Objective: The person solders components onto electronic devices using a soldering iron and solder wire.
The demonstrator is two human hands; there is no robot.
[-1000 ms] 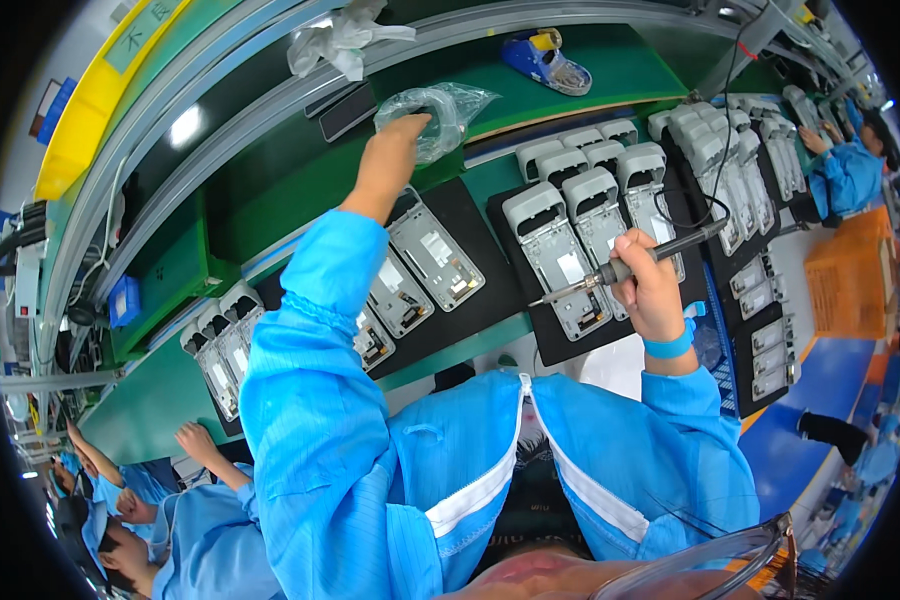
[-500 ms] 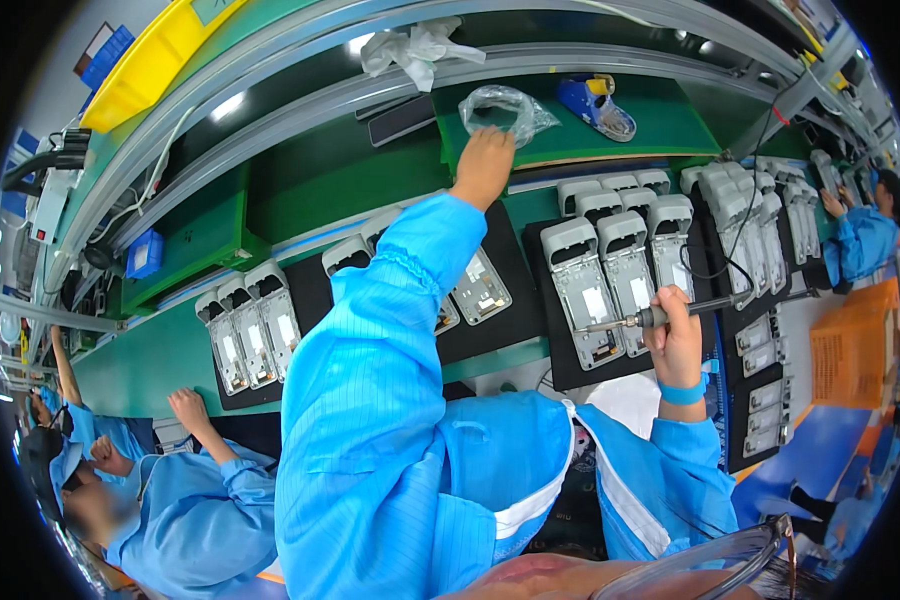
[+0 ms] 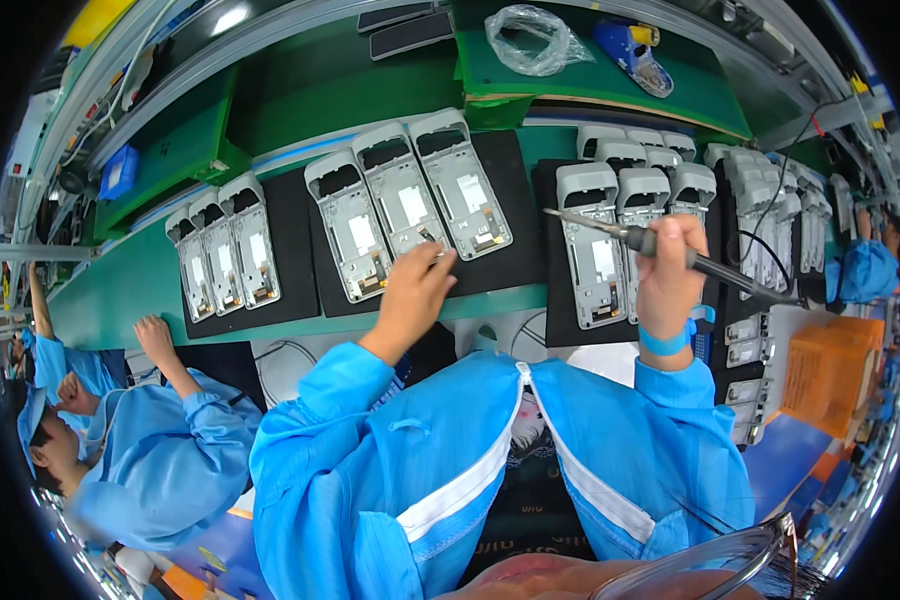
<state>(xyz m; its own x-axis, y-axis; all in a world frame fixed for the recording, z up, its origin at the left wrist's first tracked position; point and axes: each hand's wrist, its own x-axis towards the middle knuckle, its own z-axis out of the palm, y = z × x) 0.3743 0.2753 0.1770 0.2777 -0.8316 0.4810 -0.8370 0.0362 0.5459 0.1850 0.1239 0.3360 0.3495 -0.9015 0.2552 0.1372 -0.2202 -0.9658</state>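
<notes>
My left hand (image 3: 410, 297) reaches over the lower end of the middle of three grey device housings (image 3: 406, 192). Its fingertips are pinched together beside a small dark part there; whether they grip it is hidden. To the right, my right hand (image 3: 671, 270) is closed round the handle of a soldering iron (image 3: 615, 230). The iron's metal tip points left, above a grey housing (image 3: 588, 262) on the right-hand mat. The three housings lie side by side, inner side up, on a black mat (image 3: 515, 180), each with a white patch inside.
A clear plastic bag (image 3: 530, 38) and a blue soldering iron stand (image 3: 638, 58) sit on the green shelf (image 3: 590, 90). More housings (image 3: 232, 250) lie left, others stack at right. A co-worker (image 3: 160, 440) sits at left. An orange crate (image 3: 835, 375) stands at right.
My left hand has come back from the plastic bag on the shelf down to the middle housing. The soldering iron stays in my right hand, now higher over the housings. The view has shifted.
</notes>
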